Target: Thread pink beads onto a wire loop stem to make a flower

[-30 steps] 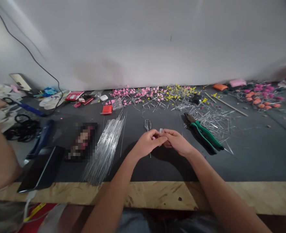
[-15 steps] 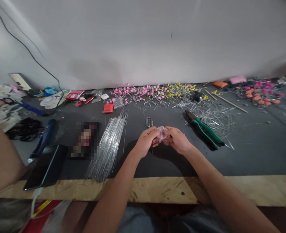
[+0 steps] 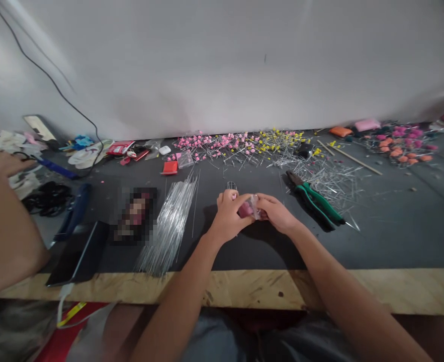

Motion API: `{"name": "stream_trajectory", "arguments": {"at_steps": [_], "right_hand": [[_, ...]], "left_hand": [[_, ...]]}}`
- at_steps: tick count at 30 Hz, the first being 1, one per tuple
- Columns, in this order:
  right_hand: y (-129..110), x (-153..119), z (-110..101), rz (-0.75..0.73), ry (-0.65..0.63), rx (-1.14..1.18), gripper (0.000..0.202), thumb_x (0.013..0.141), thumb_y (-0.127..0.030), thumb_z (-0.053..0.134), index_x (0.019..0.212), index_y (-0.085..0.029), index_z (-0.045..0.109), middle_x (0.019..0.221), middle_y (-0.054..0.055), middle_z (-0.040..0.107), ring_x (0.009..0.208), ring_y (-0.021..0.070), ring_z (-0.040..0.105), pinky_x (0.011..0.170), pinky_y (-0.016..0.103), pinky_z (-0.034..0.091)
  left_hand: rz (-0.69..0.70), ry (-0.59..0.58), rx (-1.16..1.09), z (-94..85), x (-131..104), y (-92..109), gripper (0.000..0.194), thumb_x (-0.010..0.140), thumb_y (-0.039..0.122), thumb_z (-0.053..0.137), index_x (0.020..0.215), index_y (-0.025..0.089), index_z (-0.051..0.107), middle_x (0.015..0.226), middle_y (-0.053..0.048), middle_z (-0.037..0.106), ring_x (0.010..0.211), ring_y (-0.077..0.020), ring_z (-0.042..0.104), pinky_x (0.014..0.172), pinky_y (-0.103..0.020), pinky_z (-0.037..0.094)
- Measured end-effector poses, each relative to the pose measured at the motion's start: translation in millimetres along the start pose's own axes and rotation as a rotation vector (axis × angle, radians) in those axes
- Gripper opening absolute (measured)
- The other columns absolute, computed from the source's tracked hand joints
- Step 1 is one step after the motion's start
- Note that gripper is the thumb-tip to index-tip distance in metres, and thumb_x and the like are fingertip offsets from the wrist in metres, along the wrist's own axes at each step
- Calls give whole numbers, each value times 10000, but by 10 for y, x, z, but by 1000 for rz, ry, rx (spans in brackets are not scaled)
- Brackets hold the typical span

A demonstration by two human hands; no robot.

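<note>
Over the middle of the dark table mat, both hands hold a small clear plastic packet (image 3: 247, 207) with a mauve-pink lump in it. My left hand (image 3: 226, 217) curls its thumb and fingers around the packet's left side. At the other side my right hand (image 3: 275, 213) pinches the crinkled plastic. Just beyond the left fingers lies a wire loop tool (image 3: 231, 185), its lower part mostly hidden by that hand. To the right rest green-handled pliers (image 3: 316, 200). A bundle of straight silvery wires (image 3: 172, 221) is left of my hands.
Pink-tipped wires (image 3: 222, 143) and yellow-tipped wires (image 3: 280, 141) lie along the wall, with loose wires (image 3: 331, 181) behind the pliers. A red packet (image 3: 170, 167), a phone (image 3: 80, 254) and black cord (image 3: 46, 197) are leftward. Another person's arm (image 3: 8, 226) reaches in at far left.
My left hand has shifted its grip and now cups the packet with its thumb spread from its fingers. More of the pink lump shows. The view has shifted slightly.
</note>
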State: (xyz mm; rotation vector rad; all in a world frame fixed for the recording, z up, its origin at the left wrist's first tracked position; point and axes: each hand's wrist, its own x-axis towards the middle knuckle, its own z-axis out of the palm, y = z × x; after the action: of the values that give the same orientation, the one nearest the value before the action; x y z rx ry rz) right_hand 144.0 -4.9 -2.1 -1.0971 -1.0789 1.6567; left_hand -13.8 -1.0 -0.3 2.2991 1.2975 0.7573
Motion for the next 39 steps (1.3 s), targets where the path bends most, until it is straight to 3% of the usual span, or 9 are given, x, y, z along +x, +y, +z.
{"name": "stream_trajectory", "arguments": {"at_steps": [4,8,14,19,22,26,32,39], "right_hand": [[-3,19,-52,-28,-60,-155,59,690,-242,517,681,-188,496,557,-68,408,469,59,329,452,203,246],[11,35,-88,-38,-73,-309,134,720,-298,535,787,-183,549,618,-50,459,509,68,362,479,209,276],[27,39,-59,-81,-120,-298,142,731,-288,514,813,-180,557,662,-32,497,564,87,420,528,224,333],[35,53,-60,-127,-9,-405,82,713,-236,484,701,-184,546,600,-47,459,541,82,387,496,209,293],[39,59,-62,-101,2,-352,116,722,-254,474,745,-185,564,594,-47,456,523,78,375,482,205,290],[36,53,-61,-73,-75,-272,178,718,-314,533,806,-168,584,630,-30,490,539,79,398,495,209,306],[22,60,-48,-85,2,-302,153,706,-307,563,785,-178,588,597,-43,470,509,73,380,467,212,285],[88,142,-93,-99,114,113,182,663,-207,549,843,-187,561,649,-46,500,553,70,458,533,216,371]], "left_hand": [[-4,23,136,-6,8,1,455,674,351,660,1109,284,541,1032,-42,364,958,-218,361,893,-387,313],[3,33,201,-40,7,43,394,703,381,629,1074,272,554,1028,-51,381,948,-225,362,863,-381,318],[2,-3,186,-50,4,104,553,657,547,627,1138,299,516,1035,-54,391,943,-230,363,850,-388,317],[-42,56,233,-42,6,101,416,652,499,653,1005,290,582,1028,-46,384,956,-231,361,875,-406,286],[-39,61,227,-44,2,96,392,671,448,654,1024,295,579,1033,-44,379,964,-227,361,873,-396,287],[-14,43,181,-38,2,92,483,663,453,667,1115,337,546,1023,-38,385,950,-220,364,859,-384,297],[-58,89,180,-22,23,81,319,656,401,686,957,317,622,991,-36,404,934,-221,380,834,-381,306],[-151,237,235,-12,43,1,309,635,348,707,907,251,597,1002,-46,421,959,-230,403,847,-384,324]]}}
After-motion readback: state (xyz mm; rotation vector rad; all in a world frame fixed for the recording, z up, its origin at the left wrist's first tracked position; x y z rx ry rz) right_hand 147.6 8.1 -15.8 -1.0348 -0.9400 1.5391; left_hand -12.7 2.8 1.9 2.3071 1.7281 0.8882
